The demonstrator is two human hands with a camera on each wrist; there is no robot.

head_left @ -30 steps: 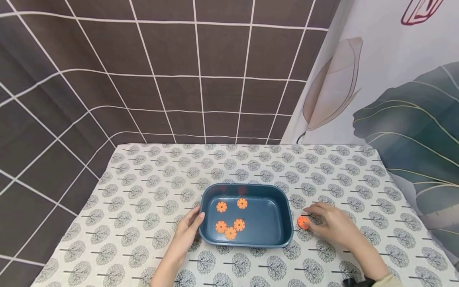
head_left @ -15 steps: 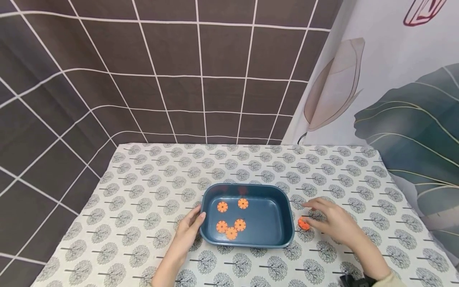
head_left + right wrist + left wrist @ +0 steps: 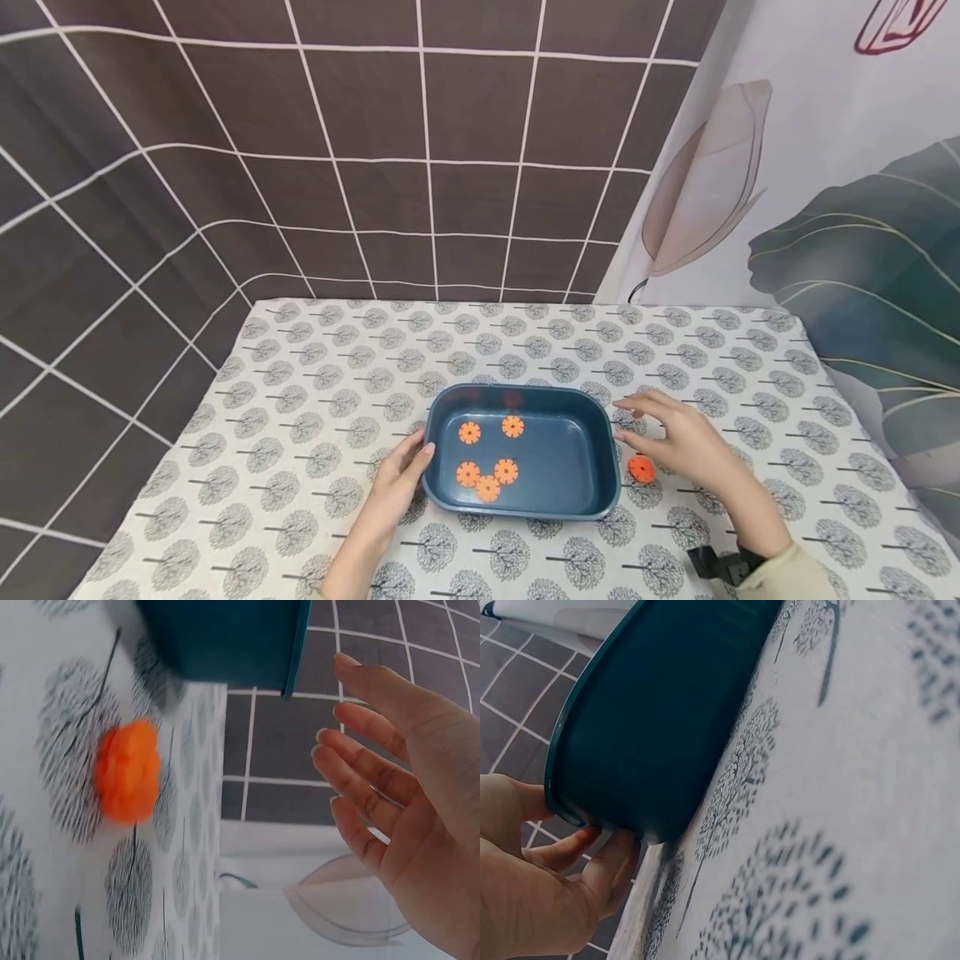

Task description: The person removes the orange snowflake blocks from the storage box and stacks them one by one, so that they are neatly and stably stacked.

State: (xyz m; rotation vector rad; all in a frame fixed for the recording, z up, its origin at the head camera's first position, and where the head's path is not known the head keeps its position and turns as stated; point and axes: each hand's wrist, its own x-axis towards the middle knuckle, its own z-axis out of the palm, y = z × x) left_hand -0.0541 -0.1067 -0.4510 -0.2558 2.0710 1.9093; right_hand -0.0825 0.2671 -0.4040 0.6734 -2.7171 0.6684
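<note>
A dark blue plastic basin (image 3: 525, 508) stands on the cloth, with several orange notched discs (image 3: 512, 427) lying flat inside, most of them toward its left half. My left hand (image 3: 397, 483) holds the basin at its left end; the left wrist view has the thumb at the rim and the fingers under it along the outer wall. Beyond the opposite end, my right hand (image 3: 678, 437) hovers with fingers apart and nothing between them, thumb tip close to the rim. Just below that hand, a small orange stack of discs (image 3: 641, 468) sits on the cloth, blurred in the right wrist view.
A white cloth printed with grey trees (image 3: 337, 375) covers the table. Behind it hangs a brown curtain with white grid lines (image 3: 360, 108), and a white curtain with leaf shapes (image 3: 847, 250) hangs at the right. A black strap (image 3: 727, 567) circles the right wrist.
My right hand has come off the orange stack and moved up and left toward the basin's rim, its fingers spreading. The stack stays on the cloth. My left hand keeps its hold.
</note>
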